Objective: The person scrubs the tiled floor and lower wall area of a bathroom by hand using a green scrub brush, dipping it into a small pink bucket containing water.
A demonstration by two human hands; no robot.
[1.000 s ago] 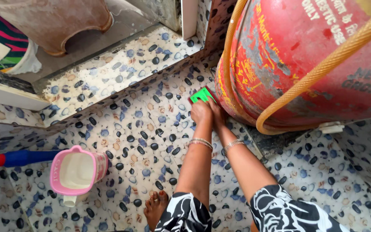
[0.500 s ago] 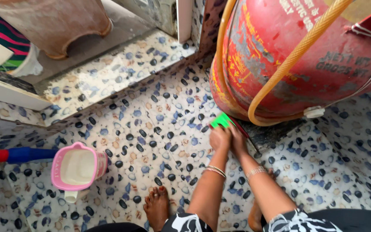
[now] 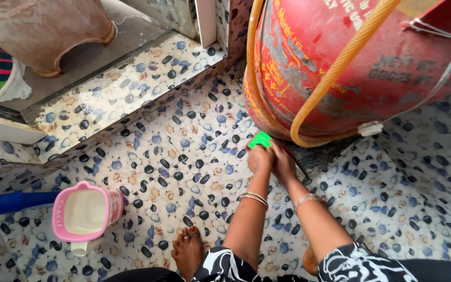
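Green scrub pad [image 3: 261, 139]: flat, bright, square-cornered, pressed to the pebble-pattern floor [image 3: 184, 156] at the near base edge of the red gas cylinder [image 3: 340, 57]. Left hand [image 3: 260, 158] and right hand [image 3: 284, 164] side by side on the pad, fingers closed down on it. Judged mid-scrub: dark strip under the cylinder looks grimy, apparently not yet done; floor to the left looks clean. Orange hose [image 3: 335, 73] looped around cylinder. Pink jug [image 3: 85, 211] near left, well apart.
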